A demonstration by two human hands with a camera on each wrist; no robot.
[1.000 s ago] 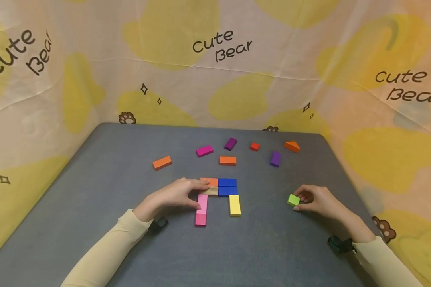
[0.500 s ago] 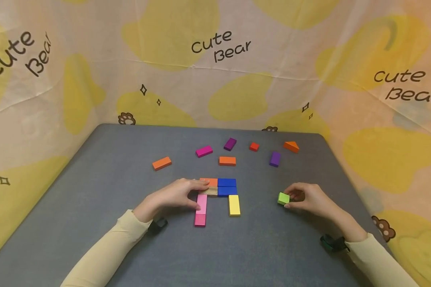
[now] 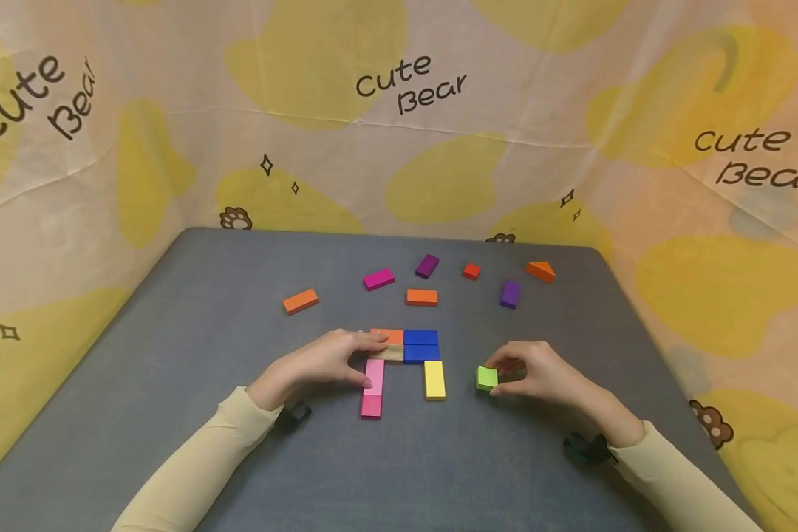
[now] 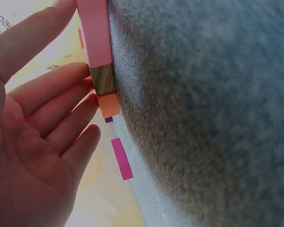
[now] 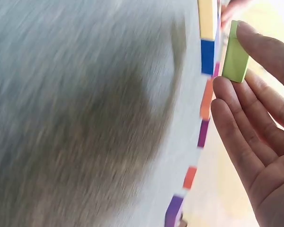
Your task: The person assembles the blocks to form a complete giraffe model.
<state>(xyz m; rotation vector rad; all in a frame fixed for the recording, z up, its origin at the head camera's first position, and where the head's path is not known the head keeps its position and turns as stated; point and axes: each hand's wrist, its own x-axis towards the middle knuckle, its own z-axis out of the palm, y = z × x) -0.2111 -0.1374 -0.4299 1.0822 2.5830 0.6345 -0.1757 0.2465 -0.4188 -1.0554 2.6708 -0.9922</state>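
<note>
My right hand (image 3: 545, 377) pinches a light green block (image 3: 486, 378) between thumb and fingers, just right of a yellow block (image 3: 434, 380). In the right wrist view the green block (image 5: 235, 59) shows against the fingertips. My left hand (image 3: 322, 366) rests with extended fingers against the laid-out blocks. Its fingertips are by the orange block (image 3: 395, 337) and the bare wood block (image 3: 394, 355); its thumb is at the light pink block (image 3: 375, 369). A darker pink block (image 3: 372, 407) lies below that one. Two blue blocks (image 3: 421, 346) adjoin the orange and wood ones.
Farther back lie several loose blocks: two orange ones (image 3: 422, 298), a magenta one (image 3: 379, 279), a purple one (image 3: 427, 267), a red one (image 3: 471, 271), a violet one (image 3: 510, 295) and an orange triangle (image 3: 541, 271). Patterned cloth (image 3: 439, 177) walls the grey table (image 3: 206, 295).
My right hand has carried the green block leftward, close to the yellow block. The left hand and the laid-out blocks have stayed put.
</note>
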